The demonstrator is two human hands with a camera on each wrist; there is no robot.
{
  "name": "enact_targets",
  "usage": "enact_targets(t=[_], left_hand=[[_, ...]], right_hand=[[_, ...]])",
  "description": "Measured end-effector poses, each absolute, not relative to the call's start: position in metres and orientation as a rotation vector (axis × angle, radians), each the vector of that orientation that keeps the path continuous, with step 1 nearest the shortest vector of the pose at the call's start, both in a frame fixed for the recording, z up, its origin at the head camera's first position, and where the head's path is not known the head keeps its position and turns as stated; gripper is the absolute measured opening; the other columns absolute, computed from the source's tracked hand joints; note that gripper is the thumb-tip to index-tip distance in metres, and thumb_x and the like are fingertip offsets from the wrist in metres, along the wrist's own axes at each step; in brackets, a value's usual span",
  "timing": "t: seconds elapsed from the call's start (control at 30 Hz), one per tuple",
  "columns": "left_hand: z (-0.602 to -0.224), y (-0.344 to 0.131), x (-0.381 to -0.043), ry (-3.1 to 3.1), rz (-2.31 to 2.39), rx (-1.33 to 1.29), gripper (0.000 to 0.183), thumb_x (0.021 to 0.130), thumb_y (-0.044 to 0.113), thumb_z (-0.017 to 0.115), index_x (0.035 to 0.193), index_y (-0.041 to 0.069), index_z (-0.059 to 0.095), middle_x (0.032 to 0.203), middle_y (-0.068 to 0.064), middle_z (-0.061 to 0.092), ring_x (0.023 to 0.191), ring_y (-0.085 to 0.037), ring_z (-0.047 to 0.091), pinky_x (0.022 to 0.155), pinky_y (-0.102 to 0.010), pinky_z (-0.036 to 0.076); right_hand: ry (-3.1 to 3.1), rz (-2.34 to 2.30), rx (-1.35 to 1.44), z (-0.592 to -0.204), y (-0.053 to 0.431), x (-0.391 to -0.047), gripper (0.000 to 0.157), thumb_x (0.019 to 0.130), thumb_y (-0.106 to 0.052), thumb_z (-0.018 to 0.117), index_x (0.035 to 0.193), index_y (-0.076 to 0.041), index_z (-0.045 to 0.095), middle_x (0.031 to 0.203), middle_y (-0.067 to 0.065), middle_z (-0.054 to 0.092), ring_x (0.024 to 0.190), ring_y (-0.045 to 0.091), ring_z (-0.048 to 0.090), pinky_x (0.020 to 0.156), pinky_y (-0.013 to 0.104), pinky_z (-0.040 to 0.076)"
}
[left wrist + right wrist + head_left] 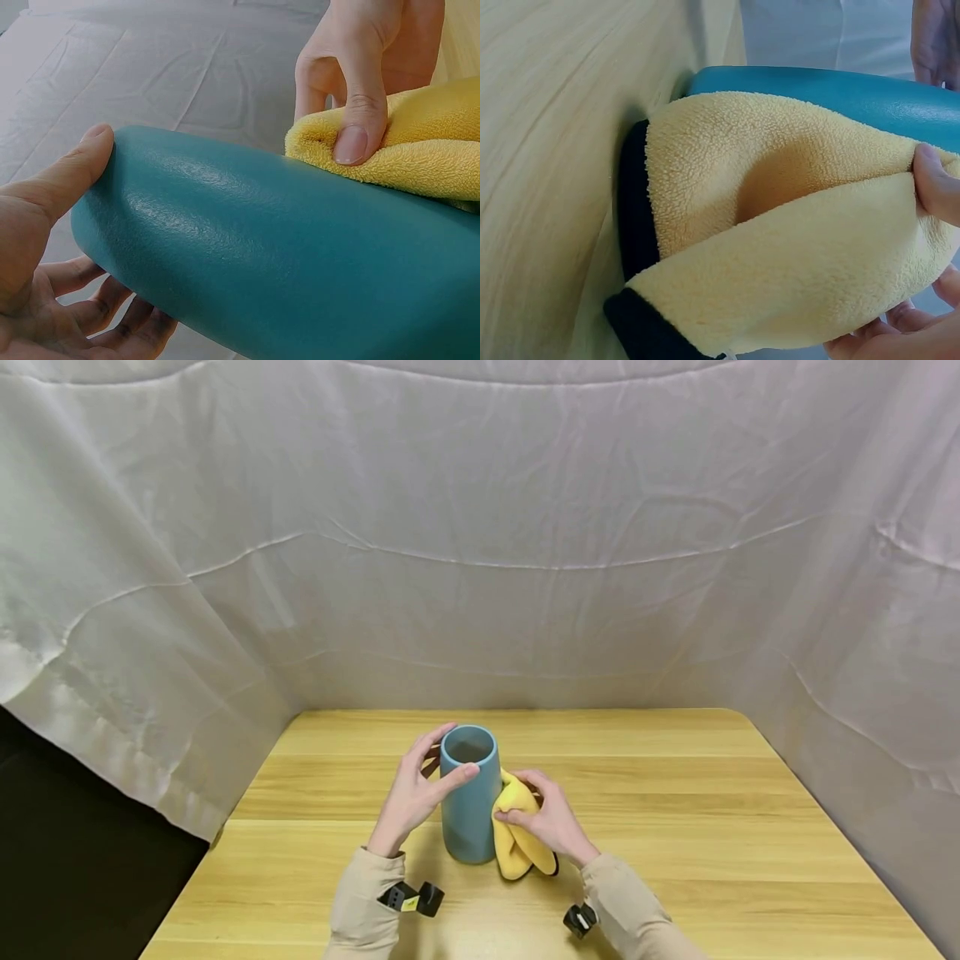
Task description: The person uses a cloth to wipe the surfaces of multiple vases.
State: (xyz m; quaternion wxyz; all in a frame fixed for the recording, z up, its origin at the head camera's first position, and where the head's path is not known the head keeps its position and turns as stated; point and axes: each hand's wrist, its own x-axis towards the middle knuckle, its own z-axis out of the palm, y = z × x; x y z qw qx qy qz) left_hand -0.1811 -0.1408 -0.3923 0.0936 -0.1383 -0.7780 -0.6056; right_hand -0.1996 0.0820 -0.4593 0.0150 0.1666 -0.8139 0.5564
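A tall blue vase (469,818) with a round open top stands upright on the table. My left hand (417,783) holds it near the rim, the thumb on the front and the fingers round the far left side. On the vase's right side, my right hand (553,818) pinches a folded yellow towel (513,847) between thumb and fingers. In the left wrist view the fluffy towel (420,161) touches the vase wall (247,232). Dark edging (635,202) borders the towel's lower end, which hangs down to the tabletop in the right wrist view.
The light wooden table (712,827) extends to both sides and behind the vase. Pale grey curtains (510,610) hang along its back and sides. A dark area (75,843) lies beyond the left edge. Each sleeve carries a small black camera (429,899).
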Motion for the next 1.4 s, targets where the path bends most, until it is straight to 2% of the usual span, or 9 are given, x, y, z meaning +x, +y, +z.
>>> enact_targets(t=[0.23,0.6,0.77,1.07,1.4], left_hand=[[-0.392,-0.14,-0.181,-2.31,-1.802,-0.41,0.063,0.087,0.022,0.079,0.145,0.019,0.053,0.144,-0.01,0.054,0.129,-0.03,0.053,0.118,-0.055,0.039],[-0.392,-0.141,-0.181,-2.298,-1.816,-0.408,0.064,0.088,0.021,0.079,0.145,0.015,0.052,0.142,-0.011,0.055,0.128,-0.032,0.054,0.118,-0.056,0.038],[-0.391,-0.141,-0.181,-2.3,-1.814,-0.407,0.064,0.087,0.021,0.079,0.145,0.016,0.052,0.143,-0.011,0.054,0.128,-0.032,0.054,0.118,-0.056,0.038],[-0.391,-0.14,-0.18,-2.299,-1.811,-0.396,0.063,0.086,0.021,0.08,0.144,0.018,0.054,0.141,-0.009,0.056,0.128,-0.03,0.053,0.118,-0.055,0.039],[-0.392,-0.14,-0.181,-2.302,-1.805,-0.41,0.063,0.087,0.02,0.079,0.145,0.018,0.053,0.142,-0.01,0.056,0.129,-0.031,0.053,0.118,-0.056,0.038]], right_hand=[[-2.515,1.715,0.527,-0.452,0.081,-0.199,0.051,0.078,-0.014,0.086,0.125,-0.01,0.067,0.116,0.01,0.067,0.094,0.014,0.06,0.081,0.025,0.052],[-2.332,1.695,0.667,-0.404,0.074,-0.202,0.052,0.079,-0.009,0.084,0.128,-0.007,0.066,0.115,0.015,0.067,0.095,0.012,0.059,0.081,0.025,0.052],[-2.325,1.673,0.685,-0.397,0.074,-0.202,0.053,0.078,-0.009,0.085,0.128,-0.007,0.067,0.114,0.015,0.067,0.095,0.009,0.058,0.081,0.023,0.051],[-2.344,1.704,0.669,-0.404,0.076,-0.202,0.051,0.079,-0.012,0.085,0.126,-0.009,0.067,0.112,0.013,0.066,0.094,0.014,0.058,0.081,0.025,0.052],[-2.496,1.718,0.563,-0.449,0.082,-0.201,0.049,0.079,-0.014,0.086,0.123,-0.009,0.067,0.116,0.012,0.067,0.093,0.014,0.059,0.079,0.025,0.052]])
